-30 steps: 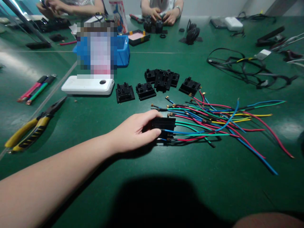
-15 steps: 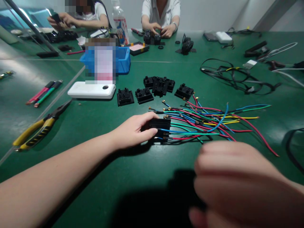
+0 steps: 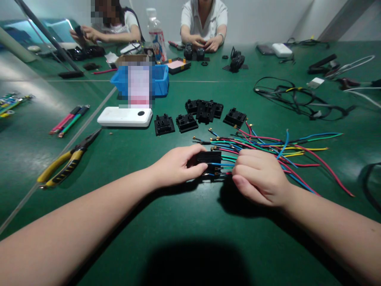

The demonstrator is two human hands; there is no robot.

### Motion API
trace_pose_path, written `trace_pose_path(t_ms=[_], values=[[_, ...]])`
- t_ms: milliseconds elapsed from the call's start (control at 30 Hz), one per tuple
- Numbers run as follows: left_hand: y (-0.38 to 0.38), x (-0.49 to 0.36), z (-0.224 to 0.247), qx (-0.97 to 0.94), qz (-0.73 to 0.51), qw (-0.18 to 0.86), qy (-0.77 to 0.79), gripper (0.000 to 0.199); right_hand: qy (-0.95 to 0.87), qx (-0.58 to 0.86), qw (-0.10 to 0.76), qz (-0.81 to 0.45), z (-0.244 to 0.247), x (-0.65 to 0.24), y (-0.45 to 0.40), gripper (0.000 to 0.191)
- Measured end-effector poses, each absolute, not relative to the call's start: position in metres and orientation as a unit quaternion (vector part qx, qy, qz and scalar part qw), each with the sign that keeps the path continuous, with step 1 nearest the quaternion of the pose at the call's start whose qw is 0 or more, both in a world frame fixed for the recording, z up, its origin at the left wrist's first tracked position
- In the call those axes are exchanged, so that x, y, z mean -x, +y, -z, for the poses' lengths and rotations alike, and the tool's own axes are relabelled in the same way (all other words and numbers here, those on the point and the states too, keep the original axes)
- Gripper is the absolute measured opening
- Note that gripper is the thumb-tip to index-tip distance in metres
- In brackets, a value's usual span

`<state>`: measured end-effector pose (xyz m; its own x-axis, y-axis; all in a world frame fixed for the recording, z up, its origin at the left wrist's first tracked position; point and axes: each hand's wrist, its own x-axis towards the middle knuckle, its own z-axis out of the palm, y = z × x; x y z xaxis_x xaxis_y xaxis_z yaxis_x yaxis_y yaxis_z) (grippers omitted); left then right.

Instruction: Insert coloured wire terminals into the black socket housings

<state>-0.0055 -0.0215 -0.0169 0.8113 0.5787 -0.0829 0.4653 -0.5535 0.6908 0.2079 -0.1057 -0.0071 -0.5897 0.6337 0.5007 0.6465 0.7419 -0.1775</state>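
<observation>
My left hand [image 3: 184,165] is closed around the left side of a black plastic housing [image 3: 213,159] on the green table. Blue, green and red wires run out of the housing's right side. Just right of it, my right hand [image 3: 258,176] is curled into a fist over these wires; whatever its fingers hold, if anything, is hidden. Behind and to the right of the fist spreads a bundle of coloured wires [image 3: 309,149] with brass-coloured ends. Beyond my left hand lie several more black housings [image 3: 187,122].
Yellow-handled pliers [image 3: 67,167] and a white power bank [image 3: 123,117] lie left. Behind them are a blue bin [image 3: 160,81] and a bottle [image 3: 157,39]. Black cables [image 3: 294,95] lie at the right. Two people sit across the table [image 3: 178,222].
My right hand has moved from the near right, forward and left, to the wires beside the housing. My left hand keeps its hold. The whole view has shifted slightly.
</observation>
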Motion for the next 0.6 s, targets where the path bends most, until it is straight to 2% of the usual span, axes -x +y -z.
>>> trace_pose_path(t_ms=[100, 200, 233, 333, 600], values=[[-0.022, 0.006, 0.016, -0.881, -0.078, 0.364, 0.292, 0.030, -0.870, 0.401, 0.282, 0.056, 0.010, -0.210, -0.101, 0.028], [-0.022, 0.007, 0.016, -0.881, -0.073, 0.366, 0.289, 0.030, -0.859, 0.422, 0.283, 0.062, 0.017, -0.209, -0.099, 0.008], [-0.022, 0.007, 0.016, -0.881, -0.070, 0.368, 0.289, 0.030, -0.857, 0.425, 0.285, 0.054, 0.019, -0.209, -0.098, 0.008], [-0.021, 0.006, 0.016, -0.881, -0.067, 0.368, 0.290, 0.030, -0.857, 0.438, 0.271, 0.015, 0.024, -0.207, -0.097, 0.025], [-0.020, 0.006, 0.013, -0.855, -0.064, 0.427, 0.288, 0.030, -0.855, 0.456, 0.248, -0.022, 0.025, -0.206, -0.097, 0.027]])
